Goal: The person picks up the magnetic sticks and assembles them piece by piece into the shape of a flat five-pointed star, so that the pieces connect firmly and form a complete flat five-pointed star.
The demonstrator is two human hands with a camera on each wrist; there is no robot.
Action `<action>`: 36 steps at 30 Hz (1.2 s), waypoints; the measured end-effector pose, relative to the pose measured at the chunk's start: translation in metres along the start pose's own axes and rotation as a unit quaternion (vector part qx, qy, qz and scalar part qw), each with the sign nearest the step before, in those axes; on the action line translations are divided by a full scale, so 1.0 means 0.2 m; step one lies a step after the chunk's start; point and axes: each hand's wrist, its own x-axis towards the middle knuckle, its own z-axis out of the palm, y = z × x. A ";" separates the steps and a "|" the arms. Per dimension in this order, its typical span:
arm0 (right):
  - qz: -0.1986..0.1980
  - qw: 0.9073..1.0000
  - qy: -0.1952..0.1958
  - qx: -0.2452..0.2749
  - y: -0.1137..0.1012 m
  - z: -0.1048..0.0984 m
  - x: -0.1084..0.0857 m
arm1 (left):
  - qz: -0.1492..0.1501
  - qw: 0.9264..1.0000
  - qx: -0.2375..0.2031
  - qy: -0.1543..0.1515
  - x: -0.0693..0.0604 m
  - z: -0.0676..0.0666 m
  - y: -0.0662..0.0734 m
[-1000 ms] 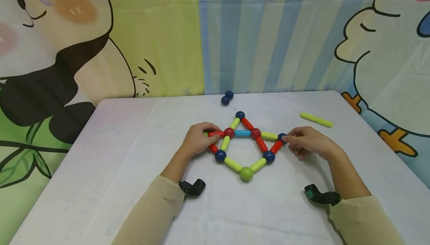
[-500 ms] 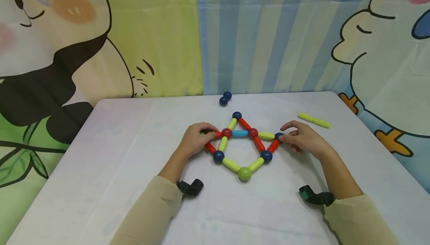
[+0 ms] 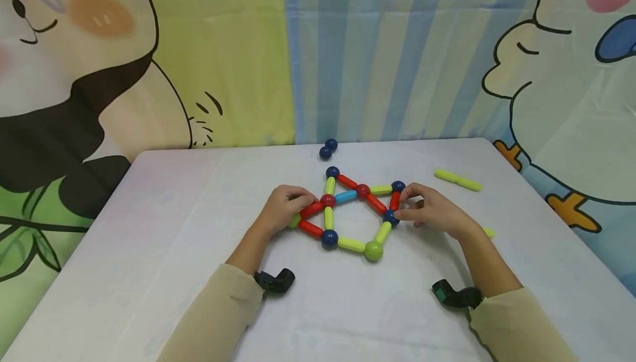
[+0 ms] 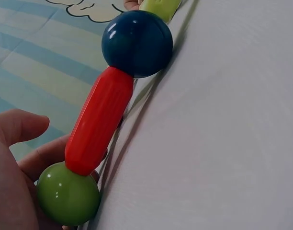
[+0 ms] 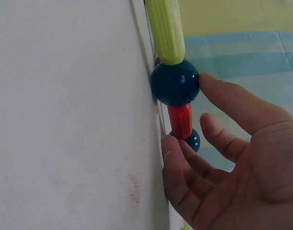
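A flat magnetic stick-and-ball construction lies on the table, built from red, yellow-green and light-blue sticks joined by coloured balls. My left hand grips its left corner, with the fingers around a green ball and the red sticks there. A red stick runs from that ball to a blue ball. At the right corner my right hand holds the construction, its thumb against the near blue ball. Its other fingers reach towards the far blue ball. A short red stick joins those two balls.
Two loose blue balls touch at the table's back edge. A pair of yellow-green sticks lies end to end at the back right. Another yellow-green stick is partly hidden by the right forearm. A cartoon-printed cloth hangs behind the table.
The right corner has shifted back and left with my right hand, so the construction is skewed and turned. My left hand stays at its corner. A stick beside the right forearm has come into view.
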 end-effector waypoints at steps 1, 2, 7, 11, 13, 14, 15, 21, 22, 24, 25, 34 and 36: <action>0.002 1.000 0.000 0.000 0.00 0.00 0.00 | 0.000 1.000 0.000 -0.002 0.00 0.00 0.00; 0.002 1.000 -0.001 0.000 0.00 0.00 0.00 | 0.001 1.000 0.001 -0.003 0.00 0.00 0.00; -0.002 1.000 -0.009 -0.001 0.00 0.01 0.00 | -0.007 1.000 0.012 0.000 -0.01 0.00 0.00; -0.008 1.000 0.003 -0.011 -0.01 0.02 0.01 | -0.024 1.000 0.018 -0.006 -0.01 0.00 0.00; -0.011 0.999 0.018 -0.028 -0.01 0.03 0.01 | -0.035 0.999 0.018 -0.015 0.00 0.01 0.00; -0.010 0.999 0.027 -0.037 -0.01 0.03 0.02 | -0.038 0.999 0.022 -0.019 0.00 0.01 0.00; -0.011 0.998 0.034 -0.044 -0.01 0.04 0.02 | -0.041 0.999 0.027 -0.022 0.00 0.01 0.00; -0.017 0.997 0.050 -0.052 -0.01 0.06 0.03 | -0.010 0.998 0.051 0.035 0.00 0.03 0.01; -0.020 0.997 0.050 -0.049 -0.01 0.06 0.03 | -0.002 0.998 0.053 0.047 0.00 0.03 0.01; -0.027 0.998 0.049 -0.042 -0.01 0.06 0.03 | 0.010 0.997 0.057 0.055 0.01 0.02 0.00; -0.030 0.998 0.048 -0.038 -0.01 0.06 0.03 | 0.013 0.997 0.059 0.051 0.01 0.02 0.00; -0.015 0.999 0.036 -0.017 -0.01 0.07 0.03 | 0.008 0.997 0.041 0.064 0.00 0.03 0.01; -0.013 0.999 0.034 -0.014 -0.01 0.07 0.03 | 0.014 0.996 0.038 0.084 0.00 0.03 0.01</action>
